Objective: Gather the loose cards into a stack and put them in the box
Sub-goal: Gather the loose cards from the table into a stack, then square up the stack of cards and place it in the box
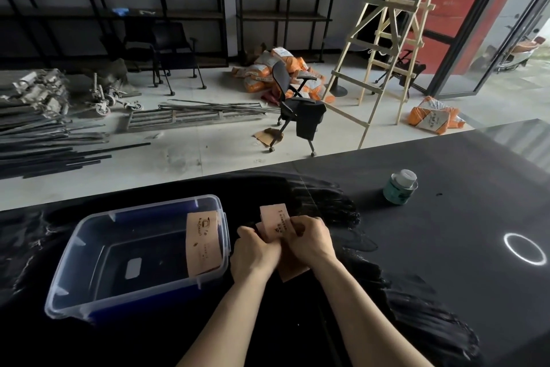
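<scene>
A clear plastic box (89,262) stands on the black table at the left. A few tan printed cards (202,243) lean inside it against its right wall. Just right of the box, my left hand (256,253) and my right hand (312,240) are pressed together around a bunch of tan cards (275,222). One card sticks up between my fingers, and more cards (293,273) show beneath my palms. How many cards I hold is hidden by my hands.
A small green-and-white can (400,188) stands on the table at the back right. A bright ring of light (525,249) reflects on the tabletop at the right. Beyond the table's far edge, the floor holds an office chair (294,107), a wooden ladder and orange bags.
</scene>
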Action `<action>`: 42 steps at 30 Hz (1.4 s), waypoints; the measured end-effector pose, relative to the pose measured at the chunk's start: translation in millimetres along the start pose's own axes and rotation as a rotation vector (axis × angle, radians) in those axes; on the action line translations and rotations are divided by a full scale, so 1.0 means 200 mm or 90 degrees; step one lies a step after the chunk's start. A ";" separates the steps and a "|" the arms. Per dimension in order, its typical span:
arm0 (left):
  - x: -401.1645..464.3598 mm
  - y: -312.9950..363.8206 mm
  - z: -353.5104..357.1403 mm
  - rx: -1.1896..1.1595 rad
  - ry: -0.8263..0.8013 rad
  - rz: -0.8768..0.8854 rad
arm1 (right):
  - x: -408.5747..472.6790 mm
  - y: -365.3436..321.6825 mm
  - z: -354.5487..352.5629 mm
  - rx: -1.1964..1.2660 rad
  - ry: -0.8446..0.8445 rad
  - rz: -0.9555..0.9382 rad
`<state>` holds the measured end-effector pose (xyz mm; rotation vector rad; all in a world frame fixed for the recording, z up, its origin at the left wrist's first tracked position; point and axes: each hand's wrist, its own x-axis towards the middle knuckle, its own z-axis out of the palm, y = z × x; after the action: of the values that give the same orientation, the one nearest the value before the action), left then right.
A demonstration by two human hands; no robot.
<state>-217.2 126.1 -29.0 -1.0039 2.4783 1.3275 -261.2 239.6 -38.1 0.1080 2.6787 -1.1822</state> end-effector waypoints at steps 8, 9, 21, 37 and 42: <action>0.01 0.02 0.03 -0.041 -0.058 -0.033 | -0.02 0.02 -0.04 0.084 -0.030 0.073; 0.00 0.01 0.03 -0.057 -0.068 -0.027 | -0.02 0.04 -0.04 0.108 -0.036 0.083; -0.25 -0.11 -0.03 -0.188 -0.063 0.267 | -0.37 0.16 -0.19 0.415 -0.019 -0.095; -0.47 -0.86 -0.77 -0.190 0.028 0.319 | -0.93 -0.26 0.49 0.239 -0.124 -0.305; -0.45 -0.97 -0.80 -0.261 0.019 0.287 | -1.01 -0.31 0.61 0.313 -0.208 -0.214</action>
<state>-0.4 -29.9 -28.0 -0.5333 2.6120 2.0287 -53.8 111.3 -28.8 -0.4376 2.1300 -1.7631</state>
